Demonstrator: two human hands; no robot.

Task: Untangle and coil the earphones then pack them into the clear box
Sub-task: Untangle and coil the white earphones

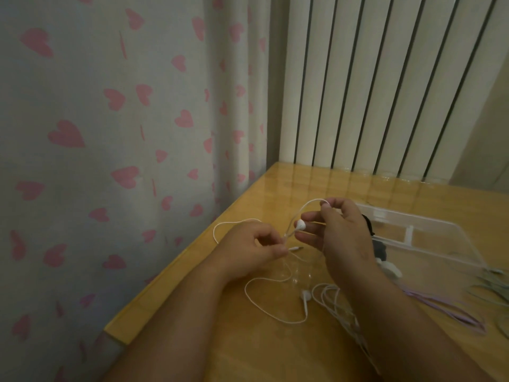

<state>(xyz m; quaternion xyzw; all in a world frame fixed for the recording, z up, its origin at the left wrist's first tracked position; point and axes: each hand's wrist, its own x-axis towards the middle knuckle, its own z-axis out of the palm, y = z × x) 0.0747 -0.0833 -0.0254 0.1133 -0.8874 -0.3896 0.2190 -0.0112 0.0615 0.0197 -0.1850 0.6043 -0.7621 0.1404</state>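
White wired earphones point(275, 312) lie in loose loops on the wooden table point(248, 354). My left hand point(248, 249) pinches the cable near the jack plug point(296, 248). My right hand point(341, 238) is raised just above the table, its fingers curled round one earbud point(300, 224) and a cable loop that arcs over its fingertips. The other earbud point(305, 295) rests on the table below my hands. The clear box point(429, 244) lies behind my right hand, with dark and white items inside.
Purple cables point(446, 312) and a pale green cable point(493, 285) lie at the right beside the box. A heart-patterned curtain point(110, 133) hangs at the left past the table edge. A white ribbed panel point(371, 78) stands behind the table.
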